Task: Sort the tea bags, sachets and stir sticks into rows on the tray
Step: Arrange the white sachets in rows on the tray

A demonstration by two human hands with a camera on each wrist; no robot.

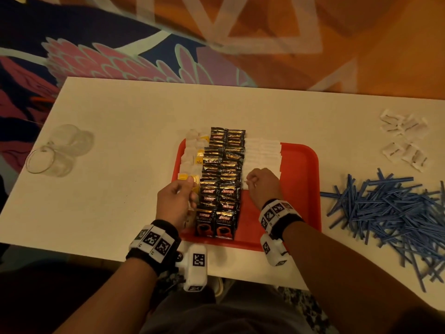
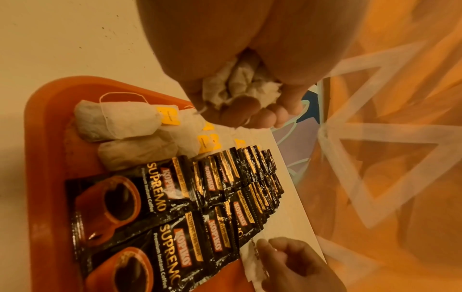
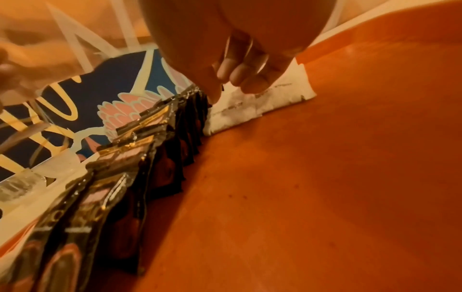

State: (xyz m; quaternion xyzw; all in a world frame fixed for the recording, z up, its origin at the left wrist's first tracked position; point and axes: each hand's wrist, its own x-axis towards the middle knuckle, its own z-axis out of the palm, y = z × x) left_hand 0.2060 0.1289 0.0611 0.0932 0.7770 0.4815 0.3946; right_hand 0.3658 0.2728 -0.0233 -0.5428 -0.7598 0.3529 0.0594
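Head view: red plastic tray (image 1: 301,169) at the table's near edge carries overlapped rows of papery tea bags with yellow tags (image 1: 192,150), glossy black foil coffee sachets (image 1: 222,179) and flat white paper sachets (image 1: 263,153). Left hand (image 1: 177,201) grips crumpled tea bags (image 2: 240,85). Right hand (image 1: 262,186), fingers curled, pinches the nearest white sachet (image 3: 257,104). Thin blue stir sticks (image 1: 390,210) heaped by the table's right edge.

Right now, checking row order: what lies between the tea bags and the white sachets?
Two rows of black coffee sachets, seen in the head view, between tea bags and white sachets.
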